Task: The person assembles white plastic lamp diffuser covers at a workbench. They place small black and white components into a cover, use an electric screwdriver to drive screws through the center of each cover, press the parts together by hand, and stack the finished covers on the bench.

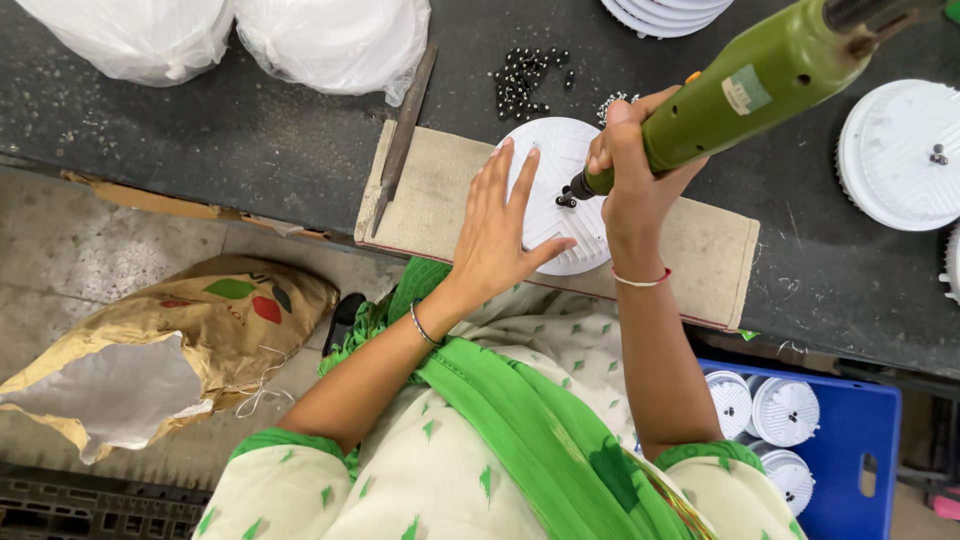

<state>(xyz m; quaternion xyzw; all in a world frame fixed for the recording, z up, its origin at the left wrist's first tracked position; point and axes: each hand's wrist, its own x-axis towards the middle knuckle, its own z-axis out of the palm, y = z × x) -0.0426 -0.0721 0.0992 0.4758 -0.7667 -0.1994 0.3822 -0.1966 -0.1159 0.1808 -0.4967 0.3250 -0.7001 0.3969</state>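
Observation:
A round white ribbed plastic disc [560, 160] lies on a tan cardboard pad [700, 250] at the bench edge. My left hand [497, 225] rests flat on the disc's left side, fingers spread, holding it down. My right hand [628, 175] grips a green electric screwdriver [750, 90], whose dark tip meets a small black fitting near the disc's middle. A heap of small black screws [522, 78] lies just beyond the disc.
A dark workbench [250, 140] carries two clear bags of white parts [330, 40], a long metal file [405, 130] and more white discs [900, 150] on the right. A blue crate [860, 440] with white round parts sits below right. A torn golden sack [170, 350] lies on the floor.

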